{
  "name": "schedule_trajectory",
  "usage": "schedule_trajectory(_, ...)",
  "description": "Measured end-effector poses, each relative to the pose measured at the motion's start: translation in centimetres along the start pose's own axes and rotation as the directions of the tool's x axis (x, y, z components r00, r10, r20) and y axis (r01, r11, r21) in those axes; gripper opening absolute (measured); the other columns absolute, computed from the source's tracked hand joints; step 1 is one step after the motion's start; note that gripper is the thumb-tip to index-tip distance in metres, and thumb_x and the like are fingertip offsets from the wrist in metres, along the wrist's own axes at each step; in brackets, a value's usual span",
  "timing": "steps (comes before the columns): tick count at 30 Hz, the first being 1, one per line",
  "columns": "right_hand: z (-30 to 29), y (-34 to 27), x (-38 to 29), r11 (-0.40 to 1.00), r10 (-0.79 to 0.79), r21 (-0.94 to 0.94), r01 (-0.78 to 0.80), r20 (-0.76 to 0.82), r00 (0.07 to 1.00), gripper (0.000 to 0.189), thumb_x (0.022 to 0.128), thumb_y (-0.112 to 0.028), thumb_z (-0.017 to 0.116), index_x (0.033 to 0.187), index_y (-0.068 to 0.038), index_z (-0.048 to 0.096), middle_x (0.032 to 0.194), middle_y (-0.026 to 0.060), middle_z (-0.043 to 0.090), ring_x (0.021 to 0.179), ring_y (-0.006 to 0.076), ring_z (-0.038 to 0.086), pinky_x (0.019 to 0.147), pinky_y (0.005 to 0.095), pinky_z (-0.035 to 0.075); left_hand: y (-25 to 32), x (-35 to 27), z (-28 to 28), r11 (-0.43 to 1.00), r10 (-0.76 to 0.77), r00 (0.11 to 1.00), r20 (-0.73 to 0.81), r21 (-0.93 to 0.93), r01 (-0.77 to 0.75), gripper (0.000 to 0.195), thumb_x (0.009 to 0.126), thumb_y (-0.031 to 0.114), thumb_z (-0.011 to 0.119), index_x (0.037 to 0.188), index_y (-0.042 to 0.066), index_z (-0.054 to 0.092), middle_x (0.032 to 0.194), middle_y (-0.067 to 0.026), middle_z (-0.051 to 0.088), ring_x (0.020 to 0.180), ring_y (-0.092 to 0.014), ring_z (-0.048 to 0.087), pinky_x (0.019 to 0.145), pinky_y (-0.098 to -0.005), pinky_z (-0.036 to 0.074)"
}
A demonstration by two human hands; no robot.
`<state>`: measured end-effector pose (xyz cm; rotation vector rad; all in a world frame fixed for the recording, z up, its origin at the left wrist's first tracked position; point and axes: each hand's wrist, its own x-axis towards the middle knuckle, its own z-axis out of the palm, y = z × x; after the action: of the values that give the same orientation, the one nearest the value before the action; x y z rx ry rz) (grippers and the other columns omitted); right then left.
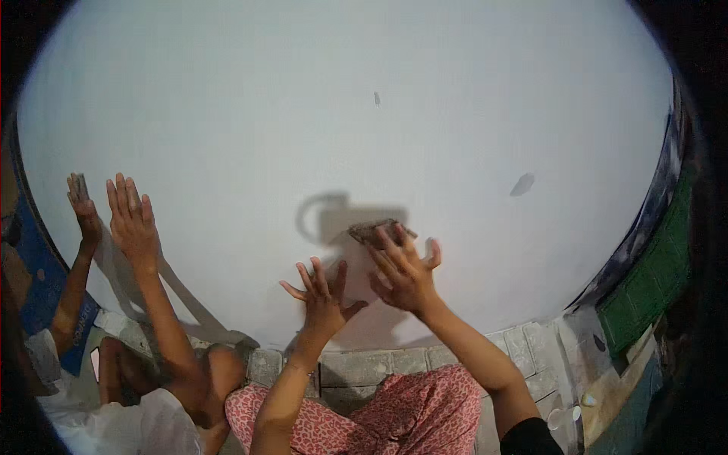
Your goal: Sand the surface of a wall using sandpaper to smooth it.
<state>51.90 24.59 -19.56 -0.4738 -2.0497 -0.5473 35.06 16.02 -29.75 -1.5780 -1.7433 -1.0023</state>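
Observation:
In front of me is a smooth white surface (227, 114), apparently a wall. My left hand (325, 304) has its fingers spread and holds nothing; it is low at the middle, over my shadow. To its right, my right hand (406, 273) is raised with thumb and fingers apart. A small, rough, grey-brown flat piece (369, 230) lies behind its fingertips; its material is unclear, and whether the fingers grip it or only overlap it cannot be told. Two marks show on the white surface, a small one (377, 99) near the top and a larger grey one (522, 185) at right.
At left another person sits close by, a hand (133, 227) and a second hand (84, 210) raised by the white surface. Grey paving blocks (355, 368) run along its lower edge. A blue sheet (40, 284) stands at far left, a green panel (648, 284) at right.

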Motion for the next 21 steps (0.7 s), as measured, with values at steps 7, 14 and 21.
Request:
schedule_trajectory(7,-1.3,-0.6,1.2,0.976,0.219,0.054,-0.212,-0.193,0.957,0.053,0.081,-0.025,0.059,0.133,-0.018,0.049,0.144,0.0097,0.039,0.136,0.0283,0.030,0.106,0.0554,-0.002,-0.2,-0.2,-0.4,1.000,0.017,0.999,-0.042,-0.001,-0.017,0.103,0.069,0.074,0.057,0.149,0.028,0.011,0.152,-0.0203,-0.013,0.136,-0.048,-0.017,0.088,-0.0747,-0.019)
schedule_trajectory(14,-2.0,1.2,1.9,0.930,0.358,0.036,-0.367,-0.327,0.875,0.054,0.083,-0.019,0.056,0.134,-0.008,0.046,0.144,0.0117,0.038,0.138,0.0291,0.025,0.107,0.0522,-0.005,0.0,-0.1,-0.2,0.998,0.030,0.999,0.028,0.053,-0.032,0.111,0.065,0.076,0.059,0.149,0.024,0.007,0.149,-0.0270,-0.015,0.133,-0.052,-0.020,0.089,-0.0743,-0.018)
schedule_trajectory(21,-2.9,1.4,1.2,0.964,0.230,-0.111,-0.242,-0.112,0.967,0.052,0.084,-0.018,0.052,0.135,-0.007,0.046,0.145,0.0185,0.034,0.139,0.0327,0.022,0.107,0.0518,-0.002,-0.1,-0.1,-0.2,0.997,0.039,0.999,0.011,0.073,-0.040,0.113,0.065,0.077,0.058,0.149,0.024,0.004,0.148,-0.0269,-0.017,0.132,-0.053,-0.021,0.088,-0.0743,-0.018)
